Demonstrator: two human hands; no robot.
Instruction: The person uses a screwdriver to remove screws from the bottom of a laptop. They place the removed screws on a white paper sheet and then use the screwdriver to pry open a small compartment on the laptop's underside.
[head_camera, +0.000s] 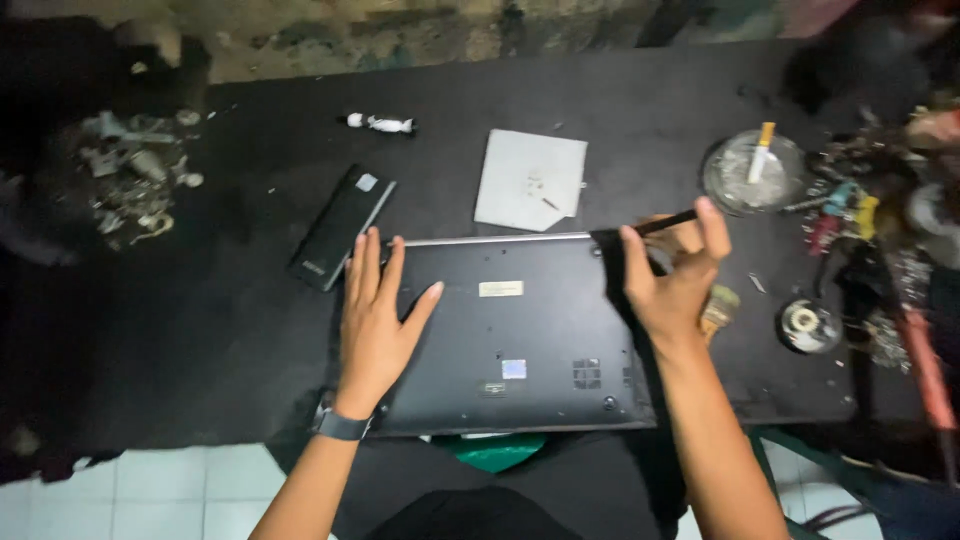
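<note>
A dark grey laptop (520, 340) lies upside down on the black table (230, 330), its underside up with stickers and vents. My left hand (378, 310) rests flat on the laptop's left part, fingers spread. My right hand (675, 275) is at the laptop's far right corner, holding a thin black tool (668, 222) between thumb and fingers, its tip near the corner edge. A watch sits on my left wrist.
A black slab-shaped device (342, 226) lies left of the laptop. A white paper (530, 180) with small screws lies behind it. A glass ashtray (752, 172) with a cigarette, a brush (718, 310), a tape roll (808, 325) and several hand tools (850, 210) crowd the right. Scrap parts (130, 180) lie far left.
</note>
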